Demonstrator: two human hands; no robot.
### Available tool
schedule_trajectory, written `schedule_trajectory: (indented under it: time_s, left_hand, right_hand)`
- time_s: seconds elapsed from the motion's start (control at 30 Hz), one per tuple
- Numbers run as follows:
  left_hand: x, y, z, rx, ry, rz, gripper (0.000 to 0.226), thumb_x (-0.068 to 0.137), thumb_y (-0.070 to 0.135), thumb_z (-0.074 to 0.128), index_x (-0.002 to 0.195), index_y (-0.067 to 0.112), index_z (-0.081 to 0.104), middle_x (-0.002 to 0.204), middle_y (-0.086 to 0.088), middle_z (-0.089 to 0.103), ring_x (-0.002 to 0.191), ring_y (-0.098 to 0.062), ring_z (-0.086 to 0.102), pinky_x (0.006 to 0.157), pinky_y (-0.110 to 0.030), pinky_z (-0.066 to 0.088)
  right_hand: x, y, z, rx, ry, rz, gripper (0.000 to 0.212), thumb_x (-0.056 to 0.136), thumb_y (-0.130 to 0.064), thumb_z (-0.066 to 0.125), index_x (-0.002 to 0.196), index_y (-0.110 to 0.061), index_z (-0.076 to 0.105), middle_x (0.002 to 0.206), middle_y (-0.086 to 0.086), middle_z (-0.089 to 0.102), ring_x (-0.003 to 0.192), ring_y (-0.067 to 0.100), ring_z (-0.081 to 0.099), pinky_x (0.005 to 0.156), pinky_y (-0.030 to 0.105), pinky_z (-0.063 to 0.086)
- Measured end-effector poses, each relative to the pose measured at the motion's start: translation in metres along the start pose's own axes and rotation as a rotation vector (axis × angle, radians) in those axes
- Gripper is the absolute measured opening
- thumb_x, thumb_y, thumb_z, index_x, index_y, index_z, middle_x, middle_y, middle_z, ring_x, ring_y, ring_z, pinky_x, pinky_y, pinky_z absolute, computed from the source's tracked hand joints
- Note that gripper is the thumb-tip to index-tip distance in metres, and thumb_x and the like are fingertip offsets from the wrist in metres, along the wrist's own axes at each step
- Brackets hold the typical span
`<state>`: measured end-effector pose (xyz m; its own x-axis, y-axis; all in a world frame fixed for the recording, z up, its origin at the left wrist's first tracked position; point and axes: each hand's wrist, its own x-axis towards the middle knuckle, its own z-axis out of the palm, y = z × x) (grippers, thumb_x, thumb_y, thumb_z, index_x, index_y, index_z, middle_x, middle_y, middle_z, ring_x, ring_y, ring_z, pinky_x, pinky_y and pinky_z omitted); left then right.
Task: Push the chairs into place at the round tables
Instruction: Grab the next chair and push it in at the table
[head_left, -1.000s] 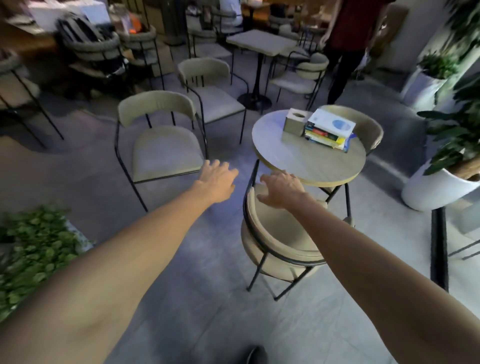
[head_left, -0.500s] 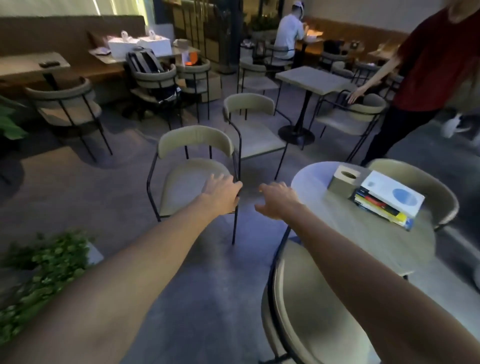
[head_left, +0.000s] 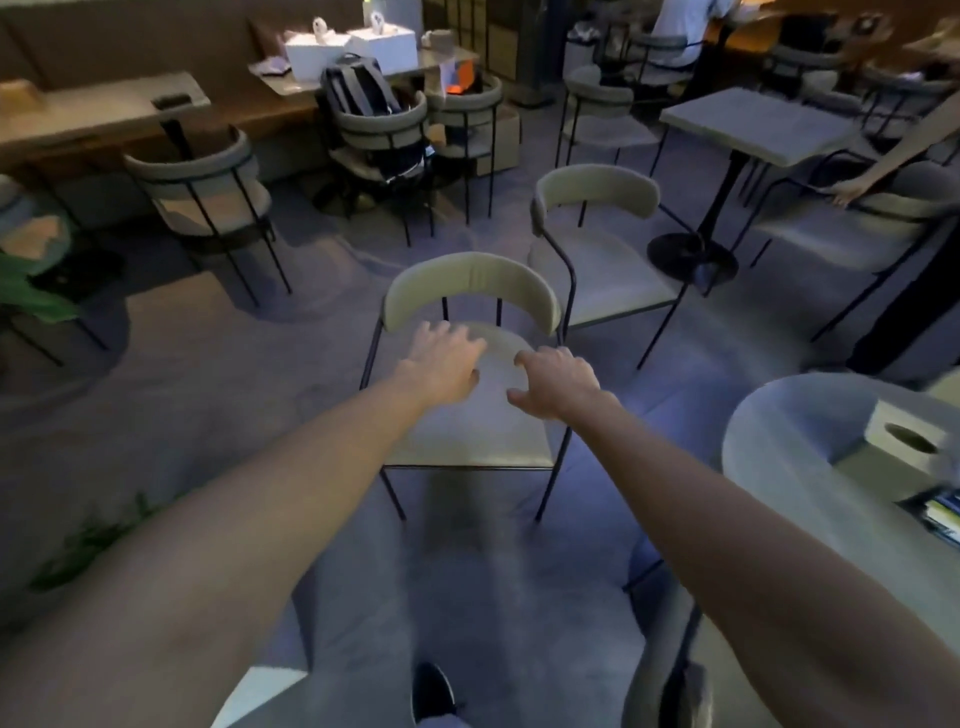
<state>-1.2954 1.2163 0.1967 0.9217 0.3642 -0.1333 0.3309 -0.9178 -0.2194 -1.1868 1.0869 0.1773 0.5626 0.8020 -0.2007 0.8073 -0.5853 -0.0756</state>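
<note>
A beige chair (head_left: 470, 436) with a curved backrest and thin black legs stands straight ahead of me, its seat facing me. My left hand (head_left: 441, 361) and my right hand (head_left: 553, 382) reach out over its seat, fingers spread and loosely bent, holding nothing. The round table (head_left: 769, 431) sits at the right edge with a tissue box (head_left: 906, 439) and a stack of books (head_left: 943, 512) on it. The dark frame of another chair (head_left: 670, 623) shows at the bottom right, beside the round table.
A second beige chair (head_left: 597, 254) stands behind and to the right of the first. A square pedestal table (head_left: 753, 127) is at the back right, where another person's hand (head_left: 849, 192) rests on a chair. More chairs, a backpack (head_left: 358, 96) and plants (head_left: 31, 296) line the back and left.
My view swung left, away from the round table and the chair tucked under it. Both hands left that chair and now reach over the seat of the beige chair ahead.
</note>
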Motion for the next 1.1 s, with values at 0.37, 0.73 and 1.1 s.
schedule_trajectory:
  time_s: [0.37,0.73,1.1]
  left_hand:
    - [0.176,-0.13,0.043,0.038,-0.05,0.109,0.04,0.097,0.036,0.046,0.131,0.016,0.048,0.13,-0.013,0.051,0.121,-0.034,0.048,0.097,-0.043,0.039]
    - [0.368,-0.18,0.084,0.102,-0.081,0.348,0.036,0.095,0.036,0.049,0.127,0.018,0.052,0.126,-0.014,0.054,0.116,-0.034,0.051,0.094,-0.041,0.039]
    - [0.498,-0.168,0.121,0.24,-0.006,0.85,0.036,0.095,0.035,0.048,0.127,0.019,0.054,0.125,-0.012,0.055,0.116,-0.032,0.052,0.093,-0.044,0.041]
  right_hand:
    - [0.215,-0.019,-0.007,0.026,-0.052,0.017,0.056,0.09,-0.051,0.054,0.137,-0.02,0.05,0.133,0.008,0.057,0.126,0.032,0.048,0.095,0.044,0.044]
    - [0.386,0.011,0.015,0.152,-0.149,0.176,0.054,0.089,-0.049,0.055,0.134,-0.019,0.051,0.132,0.01,0.057,0.125,0.033,0.048,0.095,0.044,0.043]
    - [0.435,0.038,0.049,0.228,-0.167,0.667,0.052,0.088,-0.049,0.056,0.128,-0.016,0.054,0.129,0.011,0.059,0.122,0.035,0.051,0.094,0.044,0.045]
